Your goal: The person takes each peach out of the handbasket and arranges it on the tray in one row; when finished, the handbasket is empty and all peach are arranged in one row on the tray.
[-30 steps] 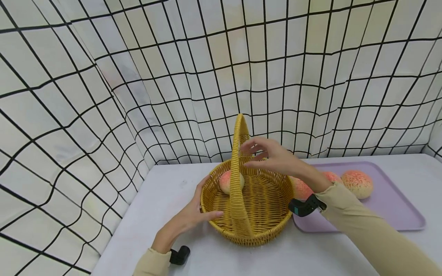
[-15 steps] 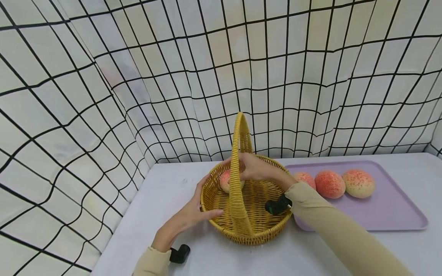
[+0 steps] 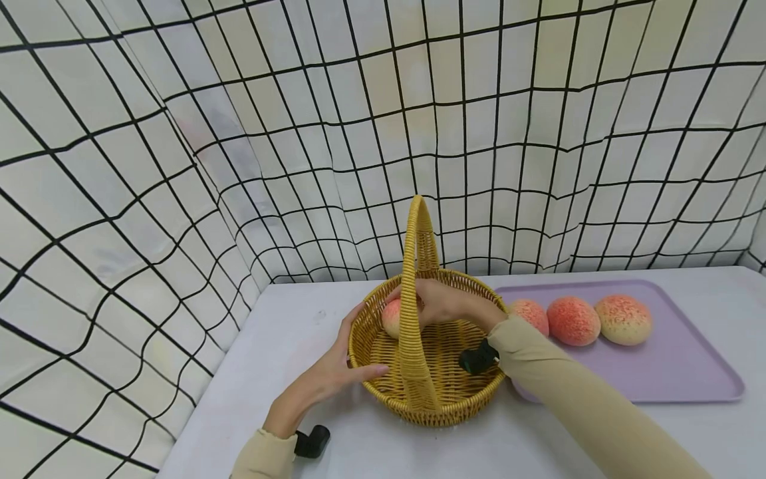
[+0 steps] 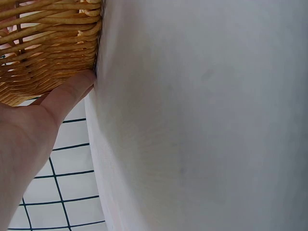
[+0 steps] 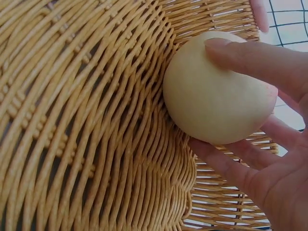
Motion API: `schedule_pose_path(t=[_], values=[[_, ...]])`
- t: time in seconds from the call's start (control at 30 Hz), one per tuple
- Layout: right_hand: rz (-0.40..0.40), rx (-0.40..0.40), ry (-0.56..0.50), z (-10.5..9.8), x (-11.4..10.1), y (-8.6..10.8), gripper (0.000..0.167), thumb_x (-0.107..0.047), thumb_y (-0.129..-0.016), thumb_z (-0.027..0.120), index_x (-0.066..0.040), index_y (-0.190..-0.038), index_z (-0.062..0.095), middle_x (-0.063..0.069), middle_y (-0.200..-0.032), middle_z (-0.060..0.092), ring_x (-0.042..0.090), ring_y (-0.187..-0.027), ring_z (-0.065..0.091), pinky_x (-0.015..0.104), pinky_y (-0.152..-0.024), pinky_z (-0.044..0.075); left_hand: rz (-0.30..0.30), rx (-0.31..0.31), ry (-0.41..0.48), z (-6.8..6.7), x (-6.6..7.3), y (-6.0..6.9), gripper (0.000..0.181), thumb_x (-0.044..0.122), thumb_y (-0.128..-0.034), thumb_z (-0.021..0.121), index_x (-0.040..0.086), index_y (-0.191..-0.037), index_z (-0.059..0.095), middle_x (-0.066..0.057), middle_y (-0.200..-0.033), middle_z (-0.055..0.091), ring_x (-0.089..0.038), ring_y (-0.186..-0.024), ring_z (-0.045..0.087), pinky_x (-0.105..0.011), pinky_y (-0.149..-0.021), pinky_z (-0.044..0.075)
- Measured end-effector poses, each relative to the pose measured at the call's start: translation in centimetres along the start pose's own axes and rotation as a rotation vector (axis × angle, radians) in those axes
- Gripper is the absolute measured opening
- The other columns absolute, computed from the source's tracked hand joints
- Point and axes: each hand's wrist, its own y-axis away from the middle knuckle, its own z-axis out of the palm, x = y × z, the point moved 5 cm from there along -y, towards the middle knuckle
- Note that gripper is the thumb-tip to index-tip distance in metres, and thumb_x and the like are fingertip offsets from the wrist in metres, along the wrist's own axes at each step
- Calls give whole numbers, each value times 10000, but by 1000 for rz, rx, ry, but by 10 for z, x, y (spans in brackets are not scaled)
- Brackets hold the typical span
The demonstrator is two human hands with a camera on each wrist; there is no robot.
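Observation:
A yellow wicker basket (image 3: 426, 412) with a tall arched handle stands on the white table. My left hand (image 3: 330, 366) holds its left side, thumb over the rim and fingers along the outer wall. In the left wrist view, the fingertips of that hand (image 4: 72, 91) reach low on the wicker near the tabletop. Inside the basket, at the left, lies a pink and cream peach (image 3: 391, 319), partly behind the handle. My right hand (image 3: 441, 303) reaches in and grips it. In the right wrist view, the thumb and fingers surround the pale side of the peach (image 5: 211, 91), close to the woven wall.
Right of the basket lies a light purple tray (image 3: 676, 366). In a row on it sit three more peaches, a partly covered one (image 3: 529, 315), a redder one (image 3: 573, 321) and a paler one (image 3: 624, 320). A white wall with black grid lines (image 3: 479, 166) stands behind.
My right hand has come down from beside the handle into the basket and taken hold of the peach there. The left hand stays on the basket.

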Motion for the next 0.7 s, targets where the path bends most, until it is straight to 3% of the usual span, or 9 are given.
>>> schedule_pose_path(t=[0.47,0.7], values=[[2,-15,1,3,-5,0,604,-132,-825,901,-46,-1367,648,82,-1293,672,173,-1156,634,299,-994,524,11,-5,-6,-1,3,-1,1186,429,-868,823,273,-1681,-25,-170,-1739,57,-423,-1576,162,-633,-1230,205],[-7,41,-8,-10,-17,17,607,-186,-803,913,-79,-1348,666,29,-1206,695,152,-1053,642,321,-893,558,-14,6,-6,-1,2,0,1178,401,-871,824,267,-1683,-19,-184,-1736,68,-427,-1575,163,-651,-1225,191]])
